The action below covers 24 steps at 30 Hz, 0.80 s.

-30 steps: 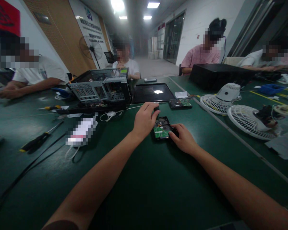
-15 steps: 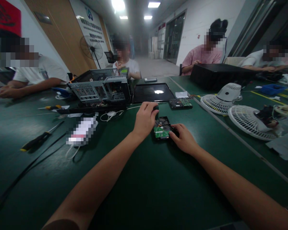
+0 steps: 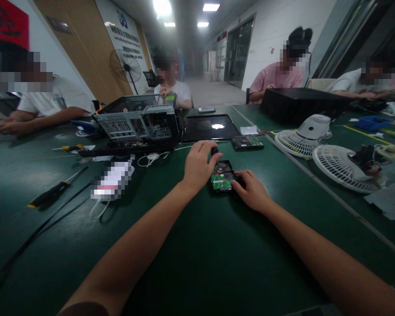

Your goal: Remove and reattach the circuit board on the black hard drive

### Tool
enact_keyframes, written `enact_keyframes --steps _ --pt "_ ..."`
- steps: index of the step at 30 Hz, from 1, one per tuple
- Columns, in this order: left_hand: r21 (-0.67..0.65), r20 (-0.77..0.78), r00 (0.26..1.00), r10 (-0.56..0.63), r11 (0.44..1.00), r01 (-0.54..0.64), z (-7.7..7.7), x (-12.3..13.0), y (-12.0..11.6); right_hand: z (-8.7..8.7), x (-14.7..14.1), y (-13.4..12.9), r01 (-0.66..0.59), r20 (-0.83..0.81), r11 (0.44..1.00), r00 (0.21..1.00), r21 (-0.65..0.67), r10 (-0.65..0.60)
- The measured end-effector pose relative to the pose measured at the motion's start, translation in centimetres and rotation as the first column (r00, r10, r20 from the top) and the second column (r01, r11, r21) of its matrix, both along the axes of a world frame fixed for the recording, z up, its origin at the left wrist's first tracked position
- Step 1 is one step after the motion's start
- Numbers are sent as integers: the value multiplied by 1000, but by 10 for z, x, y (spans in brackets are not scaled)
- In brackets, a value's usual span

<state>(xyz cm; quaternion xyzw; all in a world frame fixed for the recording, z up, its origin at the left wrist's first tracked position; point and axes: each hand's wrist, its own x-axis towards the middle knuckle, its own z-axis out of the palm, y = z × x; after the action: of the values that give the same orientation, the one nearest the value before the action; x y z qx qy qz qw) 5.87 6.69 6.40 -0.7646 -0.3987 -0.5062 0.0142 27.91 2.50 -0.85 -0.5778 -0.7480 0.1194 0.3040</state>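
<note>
A hard drive point(image 3: 222, 179) lies on the green table with its green circuit board facing up. My right hand point(image 3: 252, 189) grips its right edge, thumb on the near corner and fingers along the side. Above the drive's far left corner, my left hand point(image 3: 199, 166) has its fingers around the dark handle of a small screwdriver point(image 3: 214, 151), held about upright. The thumb stands a little away from the handle. My fingers hide the screwdriver's tip.
Behind the drive stands an opened computer case point(image 3: 134, 127), with a flat black panel point(image 3: 210, 127) beside it. A second hard drive point(image 3: 248, 142) lies beyond my right hand. White fan parts point(image 3: 340, 166) are at right; a phone point(image 3: 113, 180) and a yellow-black screwdriver point(image 3: 51, 193) at left. Several people sit around.
My left thumb has lifted and straightened away from the screwdriver handle, while the fingers stay near it. My right hand and the hard drive have not visibly moved.
</note>
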Motion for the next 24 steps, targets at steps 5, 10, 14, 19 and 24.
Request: enact_keyframes --steps 5,10,14,19,24 --pt "10 -34 999 -34 999 34 0 -1 3 0 1 0 1 2 1000 1000 -4 -1" --pt "0 -18 997 -71 997 71 0 0 3 4 -1 -2 -2 -13 1000 1000 0 2" --pt "7 17 999 -50 999 50 -2 1 2 4 -2 -2 0 -12 1000 1000 -6 0" --pt "4 -8 998 -68 998 68 -2 0 4 3 -1 -1 1 -1 1000 1000 -6 -1" --pt "16 -4 998 -63 998 63 -4 0 4 3 -1 -1 -1 2 1000 1000 3 1"
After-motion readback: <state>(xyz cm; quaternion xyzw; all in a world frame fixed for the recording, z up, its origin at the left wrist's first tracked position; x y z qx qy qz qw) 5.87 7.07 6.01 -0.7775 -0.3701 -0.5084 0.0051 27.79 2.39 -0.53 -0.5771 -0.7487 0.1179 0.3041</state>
